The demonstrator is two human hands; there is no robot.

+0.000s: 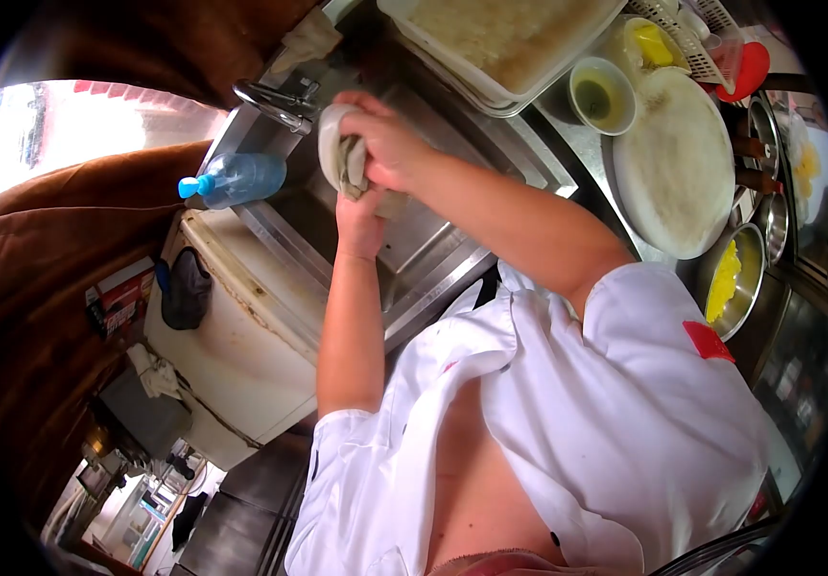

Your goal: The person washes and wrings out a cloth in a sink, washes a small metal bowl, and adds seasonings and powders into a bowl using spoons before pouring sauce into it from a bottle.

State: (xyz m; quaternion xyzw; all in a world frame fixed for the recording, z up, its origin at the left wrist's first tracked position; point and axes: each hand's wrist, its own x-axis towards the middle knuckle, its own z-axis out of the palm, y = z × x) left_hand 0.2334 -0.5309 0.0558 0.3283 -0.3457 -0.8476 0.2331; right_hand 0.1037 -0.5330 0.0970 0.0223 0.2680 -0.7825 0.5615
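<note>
Over the metal sink (313, 226), both hands grip a wrung, off-white cloth (330, 139). My right hand (387, 142) is closed round its upper part, with the fingers bent over it. Just below, touching it, my left hand (361, 219) is closed on the lower end; its fingers are mostly hidden. The faucet (280, 106) is at the sink's edge, left of the cloth. A blue-tinted bottle (246, 180) with a blue cap lies at the sink's left side.
A large white tub (529, 96) stands beyond the sink. To the right are a round white board (675, 163), a cup of liquid (603, 96), a metal bowl (746, 278) with yellow food and a plastic basket (673, 34). A brown curtain (40, 250) hangs at the left.
</note>
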